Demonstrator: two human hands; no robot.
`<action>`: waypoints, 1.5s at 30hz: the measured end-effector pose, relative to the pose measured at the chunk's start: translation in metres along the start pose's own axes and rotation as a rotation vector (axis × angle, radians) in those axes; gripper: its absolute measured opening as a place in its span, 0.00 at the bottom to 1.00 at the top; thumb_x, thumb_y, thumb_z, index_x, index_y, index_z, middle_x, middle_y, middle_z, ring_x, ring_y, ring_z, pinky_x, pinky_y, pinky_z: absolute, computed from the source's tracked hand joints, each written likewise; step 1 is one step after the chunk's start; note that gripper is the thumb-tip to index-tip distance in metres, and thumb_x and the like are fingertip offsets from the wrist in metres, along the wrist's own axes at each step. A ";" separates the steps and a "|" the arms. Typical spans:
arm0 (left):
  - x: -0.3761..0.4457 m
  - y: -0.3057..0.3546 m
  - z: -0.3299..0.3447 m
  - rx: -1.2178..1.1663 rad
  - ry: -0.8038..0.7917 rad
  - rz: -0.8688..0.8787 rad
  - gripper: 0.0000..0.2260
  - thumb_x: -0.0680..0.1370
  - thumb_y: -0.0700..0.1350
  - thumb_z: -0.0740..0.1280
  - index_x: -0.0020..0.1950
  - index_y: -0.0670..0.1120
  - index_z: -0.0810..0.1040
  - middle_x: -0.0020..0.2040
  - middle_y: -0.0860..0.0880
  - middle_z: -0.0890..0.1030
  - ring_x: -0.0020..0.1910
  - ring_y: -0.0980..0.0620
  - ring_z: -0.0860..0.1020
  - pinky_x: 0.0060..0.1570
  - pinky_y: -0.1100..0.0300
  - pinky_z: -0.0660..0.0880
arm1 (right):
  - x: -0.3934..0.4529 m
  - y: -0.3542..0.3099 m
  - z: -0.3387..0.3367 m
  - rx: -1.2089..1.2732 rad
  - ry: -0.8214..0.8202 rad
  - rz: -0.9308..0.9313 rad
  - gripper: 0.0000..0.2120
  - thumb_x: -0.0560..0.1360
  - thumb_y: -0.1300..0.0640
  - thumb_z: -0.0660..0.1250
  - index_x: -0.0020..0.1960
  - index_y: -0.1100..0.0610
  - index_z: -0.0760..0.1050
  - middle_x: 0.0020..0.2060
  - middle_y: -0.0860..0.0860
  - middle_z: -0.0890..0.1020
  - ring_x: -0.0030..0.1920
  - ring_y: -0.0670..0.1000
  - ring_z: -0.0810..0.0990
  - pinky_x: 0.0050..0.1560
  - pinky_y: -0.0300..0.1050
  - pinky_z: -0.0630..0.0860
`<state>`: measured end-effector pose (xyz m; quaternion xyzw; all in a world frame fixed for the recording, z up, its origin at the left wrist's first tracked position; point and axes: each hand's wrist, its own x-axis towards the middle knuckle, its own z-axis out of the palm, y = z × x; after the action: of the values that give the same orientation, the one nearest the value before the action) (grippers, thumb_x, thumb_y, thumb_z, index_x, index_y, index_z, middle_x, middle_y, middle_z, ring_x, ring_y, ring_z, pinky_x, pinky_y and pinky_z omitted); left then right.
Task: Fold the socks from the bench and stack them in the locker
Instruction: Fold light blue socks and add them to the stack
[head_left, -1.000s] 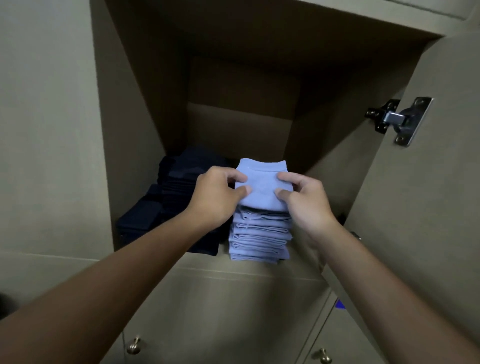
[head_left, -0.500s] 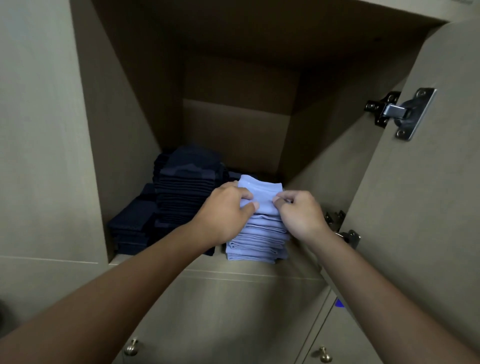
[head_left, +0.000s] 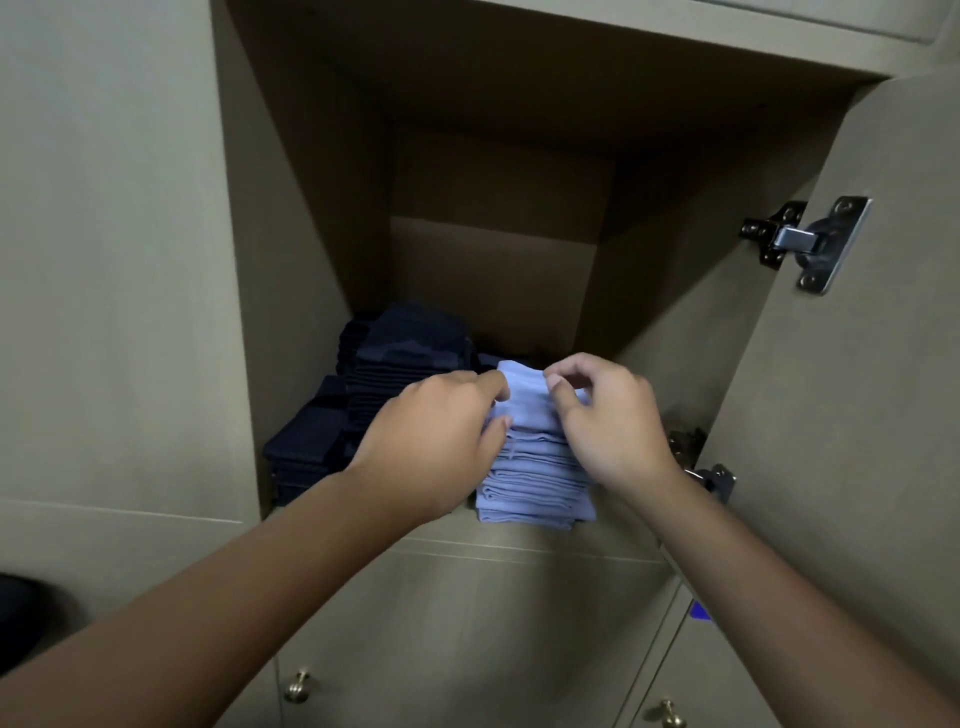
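Socks (head_left: 535, 467), light blue and folded, stand in a stack at the front edge of the locker (head_left: 493, 218) shelf, toward its right side. The top sock lies on the pile, its far edge a little raised. The left hand (head_left: 436, 441) rests against the stack's left side, its fingers curled, the thumb and forefinger touching the top sock's left edge; whether they pinch it or only press it I cannot tell. The right hand (head_left: 608, 415) is over the stack's right side, its fingers loosely curled with the tips above the top sock, and it seems to hold nothing. Left of the blue pile, dark socks (head_left: 395, 364) stand in a taller stack farther back, with a lower dark pile (head_left: 306, 447) in front of it near the left wall. The locker door (head_left: 857, 415) stands open on the right, with one metal hinge (head_left: 810, 244) high up and another (head_left: 701, 462) just beside the right wrist. Below the shelf, brass knobs (head_left: 297, 686) show on the lower doors.
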<state>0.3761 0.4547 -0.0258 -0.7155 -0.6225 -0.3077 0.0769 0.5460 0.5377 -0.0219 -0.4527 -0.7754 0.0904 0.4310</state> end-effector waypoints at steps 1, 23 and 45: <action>-0.006 -0.003 -0.007 0.062 -0.002 0.014 0.12 0.83 0.53 0.61 0.64 0.53 0.74 0.57 0.54 0.80 0.55 0.50 0.78 0.53 0.49 0.77 | -0.001 -0.005 0.001 -0.024 -0.029 -0.040 0.06 0.81 0.54 0.64 0.50 0.47 0.79 0.47 0.41 0.82 0.52 0.44 0.78 0.52 0.42 0.71; -0.189 -0.187 -0.143 0.133 -0.218 -0.529 0.05 0.78 0.57 0.68 0.52 0.60 0.79 0.45 0.61 0.83 0.45 0.65 0.80 0.53 0.56 0.79 | -0.067 -0.139 0.115 -0.149 -0.703 -0.596 0.08 0.81 0.46 0.63 0.57 0.47 0.75 0.50 0.42 0.80 0.51 0.48 0.79 0.51 0.50 0.77; -0.281 -0.315 -0.149 0.277 -0.645 -0.887 0.24 0.76 0.53 0.74 0.68 0.47 0.73 0.64 0.48 0.77 0.62 0.45 0.76 0.63 0.52 0.72 | -0.100 -0.217 0.212 -0.133 -0.926 -0.688 0.13 0.81 0.40 0.62 0.61 0.43 0.74 0.50 0.40 0.80 0.44 0.42 0.76 0.51 0.49 0.78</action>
<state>0.0195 0.2117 -0.1433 -0.4263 -0.8901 0.0081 -0.1609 0.2739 0.3877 -0.0952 -0.1142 -0.9896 0.0849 0.0221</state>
